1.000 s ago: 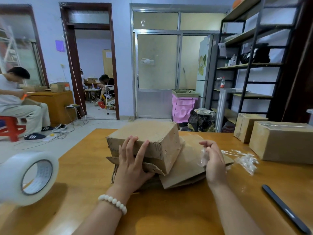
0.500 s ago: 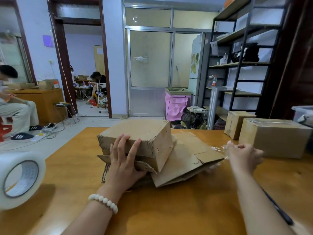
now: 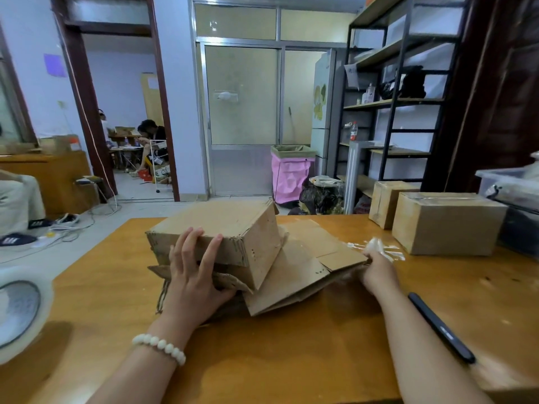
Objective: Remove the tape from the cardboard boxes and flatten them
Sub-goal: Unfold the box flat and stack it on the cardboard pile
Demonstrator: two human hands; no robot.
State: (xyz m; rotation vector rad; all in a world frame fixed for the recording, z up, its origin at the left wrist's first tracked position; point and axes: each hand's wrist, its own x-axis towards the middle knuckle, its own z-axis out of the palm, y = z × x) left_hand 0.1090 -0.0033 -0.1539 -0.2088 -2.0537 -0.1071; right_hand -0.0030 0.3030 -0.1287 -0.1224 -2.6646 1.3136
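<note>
A worn cardboard box (image 3: 230, 225) stands on the wooden table (image 3: 291, 345) at the centre, its flaps (image 3: 306, 258) splayed out flat to the right. My left hand (image 3: 195, 275) presses on the box's near face with spread fingers. My right hand (image 3: 377, 272) is at the right edge of the flaps and grips a crumpled strip of clear tape (image 3: 379, 247) that sticks up from the fist. Two taped boxes stand at the back right: a large one (image 3: 446, 223) and a smaller one (image 3: 388, 202) behind it.
A big roll of clear tape (image 3: 20, 313) lies at the table's left edge. A dark pen-like tool (image 3: 440, 328) rests on the table by my right forearm. A plastic bin (image 3: 513, 188) stands at the far right. Behind are shelves, a pink bin and seated people.
My right hand has carried the peeled tape out to the right and then lowered to the edge of the flaps. My left hand stays on the box.
</note>
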